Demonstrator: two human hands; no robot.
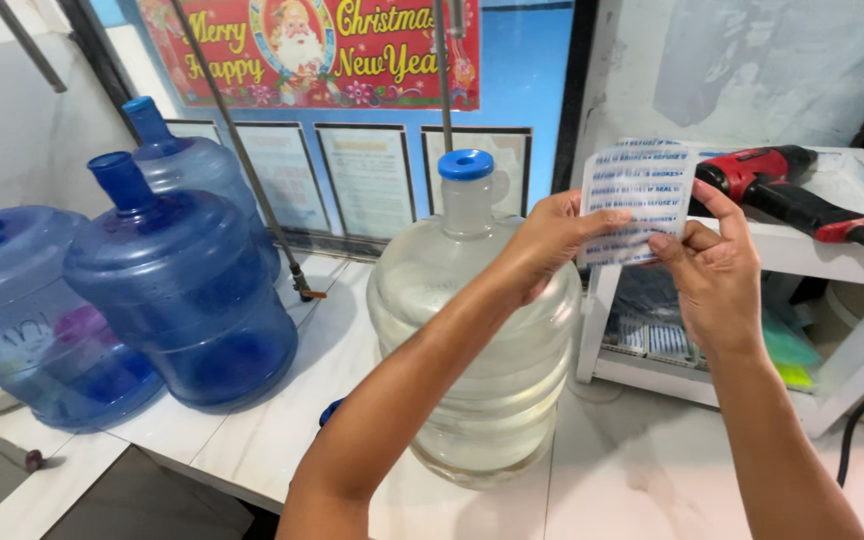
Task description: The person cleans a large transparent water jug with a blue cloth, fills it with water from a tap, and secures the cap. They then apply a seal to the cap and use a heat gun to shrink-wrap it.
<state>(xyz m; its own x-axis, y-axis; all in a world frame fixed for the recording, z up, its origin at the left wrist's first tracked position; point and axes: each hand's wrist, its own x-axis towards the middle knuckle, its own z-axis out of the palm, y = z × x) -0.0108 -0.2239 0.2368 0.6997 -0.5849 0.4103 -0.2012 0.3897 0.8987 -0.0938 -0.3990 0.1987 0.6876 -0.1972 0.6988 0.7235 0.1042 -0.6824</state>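
Both the left hand (552,235) and the right hand (714,265) pinch a stack of clear printed seal sleeves (637,200), held up just right of the blue cap (466,164) of the clear water jug (472,330). That jug stands on the white worktop (642,470), with a red heat gun (777,185) on the shelf (852,250) behind the sleeves.

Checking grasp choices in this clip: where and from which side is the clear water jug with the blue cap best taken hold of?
Probably by the neck, just under the blue cap, coming from above. The clear jug stands upright on the white counter; its body is wide and rounded, too broad for fingers to close around, while the narrow neck is exposed and free of both hands.
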